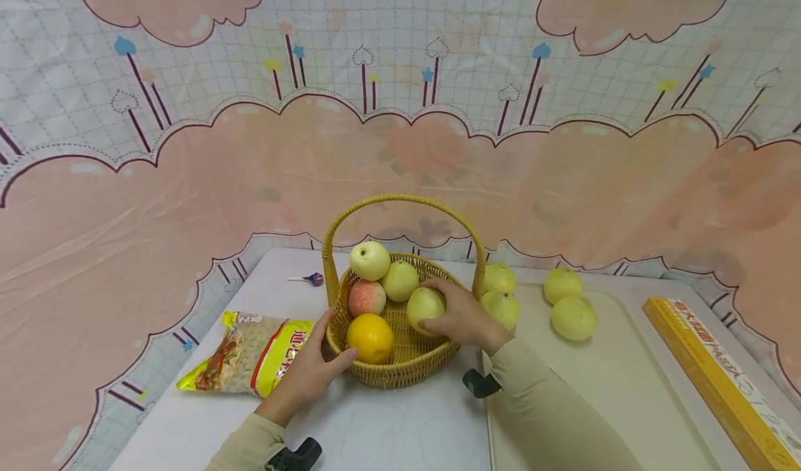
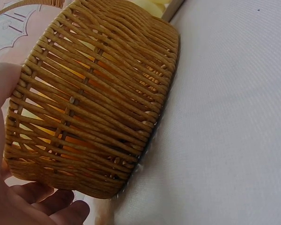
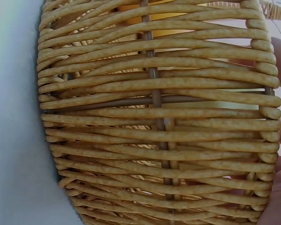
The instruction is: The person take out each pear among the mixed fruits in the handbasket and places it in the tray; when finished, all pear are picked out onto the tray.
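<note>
A wicker basket point(image 1: 400, 375) with a tall arched handle stands on the white table. My left hand point(image 1: 313, 370) holds its front-left rim; in the left wrist view the thumb lies at the rim and the fingers point(image 2: 56, 201) curl around the outer wall. Inside the basket, my right hand point(image 1: 459, 311) grips a yellow-green pear point(image 1: 425, 309) on the right side. An orange point(image 1: 370, 339), a reddish peach point(image 1: 366, 298), another yellow-green pear point(image 1: 400, 281) and a paler round fruit point(image 1: 369, 260) sit in the basket's left half. The woven wall point(image 3: 154, 117) mostly hides the right hand in its wrist view.
Left of the basket lie a yellow-and-clear food bag point(image 1: 250, 353) and a lollipop point(image 1: 311, 278). On the right, a beige tray point(image 1: 588, 401) bears several yellow-green pears point(image 1: 573, 317). A long orange pasta box point(image 1: 719, 380) lies along the tray's right. Patterned cloth point(image 1: 400, 158) hangs behind.
</note>
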Tool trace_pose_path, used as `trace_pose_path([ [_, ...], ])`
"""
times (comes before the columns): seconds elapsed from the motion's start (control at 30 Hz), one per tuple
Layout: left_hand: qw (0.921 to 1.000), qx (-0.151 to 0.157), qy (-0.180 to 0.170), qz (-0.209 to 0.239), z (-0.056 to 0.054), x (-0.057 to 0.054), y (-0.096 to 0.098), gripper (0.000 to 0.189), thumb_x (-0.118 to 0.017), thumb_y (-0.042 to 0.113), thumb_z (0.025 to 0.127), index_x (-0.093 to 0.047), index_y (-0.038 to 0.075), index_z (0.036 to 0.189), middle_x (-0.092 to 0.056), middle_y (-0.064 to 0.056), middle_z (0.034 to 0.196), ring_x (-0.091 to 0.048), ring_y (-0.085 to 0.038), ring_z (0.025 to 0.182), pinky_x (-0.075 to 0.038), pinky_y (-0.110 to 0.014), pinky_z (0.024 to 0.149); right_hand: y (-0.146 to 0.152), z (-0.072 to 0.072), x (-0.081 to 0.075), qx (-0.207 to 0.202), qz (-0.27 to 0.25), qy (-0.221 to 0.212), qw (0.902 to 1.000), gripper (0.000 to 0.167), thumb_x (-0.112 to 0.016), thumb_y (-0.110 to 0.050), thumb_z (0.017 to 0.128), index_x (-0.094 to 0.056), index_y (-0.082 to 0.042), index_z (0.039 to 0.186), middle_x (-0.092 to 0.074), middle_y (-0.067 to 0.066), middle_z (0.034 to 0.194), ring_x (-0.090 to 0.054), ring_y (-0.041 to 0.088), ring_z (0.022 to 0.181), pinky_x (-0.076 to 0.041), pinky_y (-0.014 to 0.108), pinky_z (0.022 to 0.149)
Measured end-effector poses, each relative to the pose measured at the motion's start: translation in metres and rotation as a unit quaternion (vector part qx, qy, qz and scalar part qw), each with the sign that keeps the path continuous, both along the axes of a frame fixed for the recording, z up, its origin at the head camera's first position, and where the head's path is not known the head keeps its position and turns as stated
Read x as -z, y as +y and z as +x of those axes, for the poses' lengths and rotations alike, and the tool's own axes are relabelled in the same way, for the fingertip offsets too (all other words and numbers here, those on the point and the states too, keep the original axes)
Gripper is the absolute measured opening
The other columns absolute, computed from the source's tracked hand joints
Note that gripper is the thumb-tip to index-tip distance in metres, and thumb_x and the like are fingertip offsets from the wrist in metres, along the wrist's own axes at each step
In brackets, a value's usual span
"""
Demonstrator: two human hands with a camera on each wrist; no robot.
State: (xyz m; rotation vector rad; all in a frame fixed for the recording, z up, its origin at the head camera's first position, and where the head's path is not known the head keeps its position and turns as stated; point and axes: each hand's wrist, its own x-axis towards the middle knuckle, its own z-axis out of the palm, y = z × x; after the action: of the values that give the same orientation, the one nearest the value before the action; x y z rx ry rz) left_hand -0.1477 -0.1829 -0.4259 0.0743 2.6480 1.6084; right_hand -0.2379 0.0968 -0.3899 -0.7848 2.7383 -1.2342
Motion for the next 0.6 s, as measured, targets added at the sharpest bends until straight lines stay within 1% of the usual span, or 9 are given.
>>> trace_pose_path([
  [0.4, 1.0, 0.004, -0.001, 0.006, 0.0021, -0.0006, -0.0009, 0.094, -0.07, 0.038, 0.094, -0.01, 0.009, 0.161, -0.013, -0.02, 0.165, -0.015, -0.038, 0.149, -0.012, -0.053, 0.119, 0.0023, 0.0031, 0.0005, -0.004, -0.006, 0.023, 0.9997, 0.064, -0.081, -0.023, 0.082, -0.055, -0.004, 0.137, -0.054, 0.013, 0.138, -0.057, 0.027, 0.111, -0.05, 0.044, 0.093],
  [0.6, 1.0, 0.003, -0.004, 0.006, 0.003, -0.0011, -0.001, 0.095, -0.07, 0.038, 0.094, -0.01, 0.009, 0.161, -0.012, -0.02, 0.165, -0.016, -0.038, 0.149, -0.013, -0.053, 0.119, 0.0031, 0.0057, -0.0014, -0.006, -0.011, 0.025, 0.9996, 0.065, -0.08, -0.024, 0.082, -0.054, -0.003, 0.137, -0.054, 0.013, 0.139, -0.056, 0.028, 0.114, -0.049, 0.045, 0.095],
])
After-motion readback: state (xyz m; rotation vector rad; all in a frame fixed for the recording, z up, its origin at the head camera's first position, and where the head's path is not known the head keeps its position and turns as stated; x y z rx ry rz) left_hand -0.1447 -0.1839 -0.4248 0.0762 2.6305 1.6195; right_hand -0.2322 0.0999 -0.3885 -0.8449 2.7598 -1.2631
